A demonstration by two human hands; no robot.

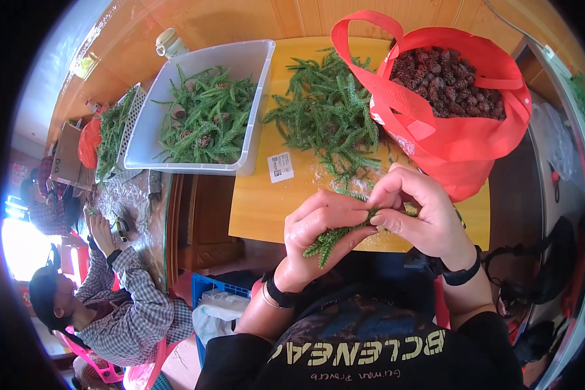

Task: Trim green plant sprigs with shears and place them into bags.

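Both my hands meet over the near edge of the yellow table [257, 211]. My left hand [315, 221] is closed around a green artificial fir sprig [325, 246], whose tip pokes out below the fingers. My right hand [429, 214] pinches the other end of the sprig with thumb and forefinger. What lies between those fingertips is mostly hidden. Just beyond my hands spreads a loose heap of similar green sprigs [328, 110]. To its right stands a red fabric bag [455, 146], filled with brown pine cones [445, 81].
Left of the heap, a clear plastic bin [257, 110] holds sprigs with pine cones among them. A white printed label [281, 167] lies on the table. Farther left sit a white basket [133, 117] and a lidded jar [170, 44]. Another person [130, 305] works at a neighbouring table.
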